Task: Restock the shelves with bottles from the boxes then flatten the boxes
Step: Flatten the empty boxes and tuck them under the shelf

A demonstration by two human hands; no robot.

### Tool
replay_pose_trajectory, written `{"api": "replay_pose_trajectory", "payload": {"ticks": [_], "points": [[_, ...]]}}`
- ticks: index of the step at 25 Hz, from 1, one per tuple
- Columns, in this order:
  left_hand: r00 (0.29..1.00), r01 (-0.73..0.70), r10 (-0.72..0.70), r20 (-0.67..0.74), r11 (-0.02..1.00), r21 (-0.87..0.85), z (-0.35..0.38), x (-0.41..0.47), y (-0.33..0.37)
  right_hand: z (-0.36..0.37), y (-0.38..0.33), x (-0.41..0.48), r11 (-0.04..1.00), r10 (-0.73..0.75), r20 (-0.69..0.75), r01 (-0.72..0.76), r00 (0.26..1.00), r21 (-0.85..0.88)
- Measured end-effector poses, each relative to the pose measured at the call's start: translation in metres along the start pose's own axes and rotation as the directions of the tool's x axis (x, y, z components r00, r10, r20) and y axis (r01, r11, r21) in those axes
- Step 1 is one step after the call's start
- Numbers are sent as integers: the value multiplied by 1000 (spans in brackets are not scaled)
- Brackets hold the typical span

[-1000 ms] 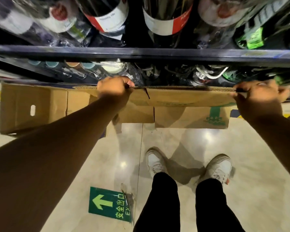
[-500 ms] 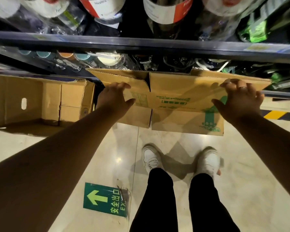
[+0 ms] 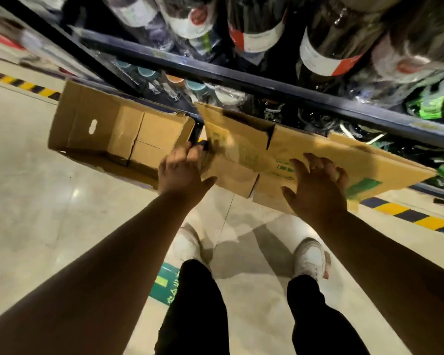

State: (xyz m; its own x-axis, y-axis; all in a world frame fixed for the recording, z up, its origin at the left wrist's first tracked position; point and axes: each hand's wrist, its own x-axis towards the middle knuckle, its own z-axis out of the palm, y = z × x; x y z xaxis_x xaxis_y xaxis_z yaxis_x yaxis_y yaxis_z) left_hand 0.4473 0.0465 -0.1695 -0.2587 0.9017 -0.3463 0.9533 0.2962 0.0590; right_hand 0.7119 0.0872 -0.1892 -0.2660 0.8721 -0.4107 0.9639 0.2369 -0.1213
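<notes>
2 hands are working the flat box point(image 3: 369, 162) at 1 o'clock: right hand point(image 3: 318, 188) splaying fingers over it, left hand point(image 3: 181, 172) meeting its 9 o'clock edge, grip too blurred to tell. Pressing evenly along creases is looking wisest. An open box point(image 3: 100, 129) is lying at 10 o'clock.

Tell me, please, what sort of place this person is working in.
Probably a shop's drinks aisle: labelled bottles crowd dark shelves, an open cardboard box lies on the polished floor near yellow-black hazard tape.

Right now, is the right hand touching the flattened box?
Cannot tell. Head view: right hand, fingers spread, overlaps the flattened box; contact or gap unclear.
</notes>
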Motion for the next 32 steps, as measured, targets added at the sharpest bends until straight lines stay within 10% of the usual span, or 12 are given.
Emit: {"api": "replay_pose_trajectory", "payload": {"ticks": [9, 18, 24, 28, 32], "points": [[991, 16, -4, 133, 995, -94, -14, -11, -175, 18, -192, 18, 984, 102, 224, -132, 969, 121], [982, -9, 42, 182, 984, -178, 4, -9, -287, 57, -332, 82, 759, 312, 331, -443, 891, 477], [982, 52, 2, 189, 958, -281, 57, 33, -307, 120, -363, 154, 458, 318, 594, -669, 739, 585], [968, 82, -3, 250, 949, -303, 75, 58, -315, 133, -368, 172, 73, 268, 723, -762, 637, 644], [941, 125, 11, 339, 918, -376, 59, 84, -307, 112, -366, 163, 210, 233, 702, -739, 673, 640]]}}
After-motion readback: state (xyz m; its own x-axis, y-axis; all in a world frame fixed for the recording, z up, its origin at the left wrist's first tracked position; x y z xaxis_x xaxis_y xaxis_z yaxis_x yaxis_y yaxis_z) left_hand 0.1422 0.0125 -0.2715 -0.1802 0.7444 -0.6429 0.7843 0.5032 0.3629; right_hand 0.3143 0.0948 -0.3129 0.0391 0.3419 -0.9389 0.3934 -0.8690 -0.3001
